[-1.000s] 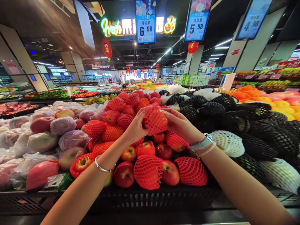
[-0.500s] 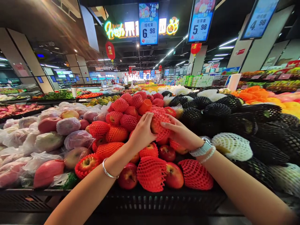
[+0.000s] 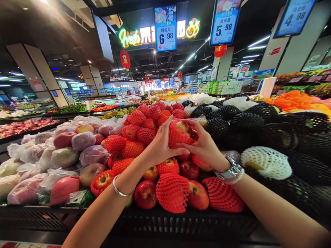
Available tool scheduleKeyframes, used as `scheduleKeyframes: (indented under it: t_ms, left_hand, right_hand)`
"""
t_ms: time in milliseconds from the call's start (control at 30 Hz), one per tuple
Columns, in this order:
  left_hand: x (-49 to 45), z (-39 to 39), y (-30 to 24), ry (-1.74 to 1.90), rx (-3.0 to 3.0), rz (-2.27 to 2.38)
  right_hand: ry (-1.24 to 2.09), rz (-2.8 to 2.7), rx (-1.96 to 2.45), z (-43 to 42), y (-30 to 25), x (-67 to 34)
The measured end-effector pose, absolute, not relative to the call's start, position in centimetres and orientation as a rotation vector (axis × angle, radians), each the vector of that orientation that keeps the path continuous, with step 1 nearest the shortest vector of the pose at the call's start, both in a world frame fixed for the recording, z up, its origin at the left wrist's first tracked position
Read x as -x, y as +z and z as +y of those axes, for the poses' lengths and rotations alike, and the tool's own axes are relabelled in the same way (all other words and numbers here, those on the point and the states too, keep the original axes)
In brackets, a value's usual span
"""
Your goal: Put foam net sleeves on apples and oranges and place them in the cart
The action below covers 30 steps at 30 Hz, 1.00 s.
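Both my hands hold one red apple in a red foam net (image 3: 180, 132) above a pile of netted and bare red apples (image 3: 165, 179). My left hand (image 3: 160, 144) wraps the apple's left side, fingers curled round it; a silver bangle sits on that wrist. My right hand (image 3: 205, 144) grips its right side and underside, with a watch and a bead bracelet at the wrist. The apple's top shows through the net's open end.
A black crate edge (image 3: 165, 220) fronts the apple pile. Plastic-wrapped apples (image 3: 64, 155) lie to the left. Fruit in black nets (image 3: 258, 127) and white nets (image 3: 266, 162) lies to the right. Price screens (image 3: 165, 27) hang overhead.
The two hands have turned the netted apple so that its top now shows at the net's open end. The camera has shifted slightly, so the whole display sits a little further right.
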<state>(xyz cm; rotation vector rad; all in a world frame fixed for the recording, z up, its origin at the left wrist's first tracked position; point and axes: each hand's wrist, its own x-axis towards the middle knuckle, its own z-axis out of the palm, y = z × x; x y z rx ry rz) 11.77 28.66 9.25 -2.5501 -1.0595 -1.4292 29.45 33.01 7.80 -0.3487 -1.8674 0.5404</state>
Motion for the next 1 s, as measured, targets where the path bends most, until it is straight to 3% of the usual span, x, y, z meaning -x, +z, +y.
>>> scheduleKeyframes:
  t_ms: [133,433,533,800,1000]
  left_hand:
    - [-11.8,29.4,8.5,-1.367,2.673,-1.112]
    - [-12.6,29.8,8.0,-1.672,2.572,-1.178]
    - [-13.2,29.3,8.4,-1.973,2.569,-1.208]
    - [-13.5,28.8,9.2,-3.208,2.570,-1.403]
    - [-13.4,28.5,9.3,-3.512,2.478,-1.475]
  right_hand:
    - [0.525,-1.925,0.315,32.6,8.0,-29.7]
    - [0.412,-1.984,0.199,33.0,8.1,-29.5]
    - [0.460,-1.897,0.178,32.8,8.4,-29.7]
    - [0.644,-1.746,0.295,34.0,9.0,-30.2]
    - [0.796,-1.810,0.285,34.7,9.2,-30.1]
